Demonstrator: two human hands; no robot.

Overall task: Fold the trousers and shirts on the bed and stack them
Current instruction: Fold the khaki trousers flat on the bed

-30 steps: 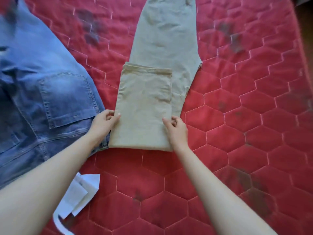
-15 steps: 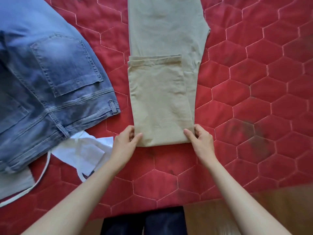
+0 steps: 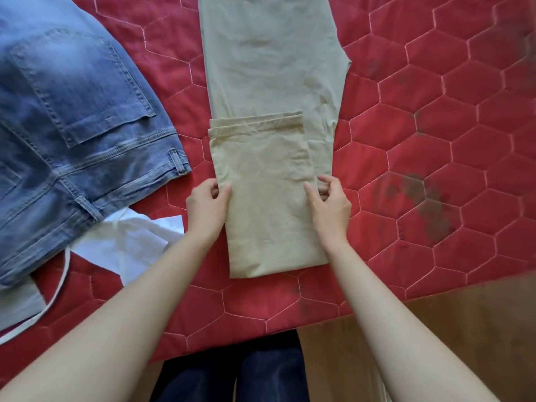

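Note:
Beige trousers (image 3: 269,68) lie lengthwise on the red quilted bed (image 3: 435,169), their lower legs folded up into a flat panel with the hems at mid-frame. My left hand (image 3: 207,208) pinches the folded panel's left edge, thumb on top. My right hand (image 3: 329,206) pinches its right edge the same way. Blue jeans (image 3: 72,126) lie spread at the left, back pocket up, apart from the beige pair.
A white cloth (image 3: 130,245) with a long strap sticks out from under the jeans near my left forearm. The bed's near edge runs across the bottom, with wooden floor (image 3: 464,329) at the right and my dark trouser legs (image 3: 232,375) below.
My hands have slid from the fold's bottom corners up to the middle of its side edges. The view has dropped back, showing more of the bed edge and floor.

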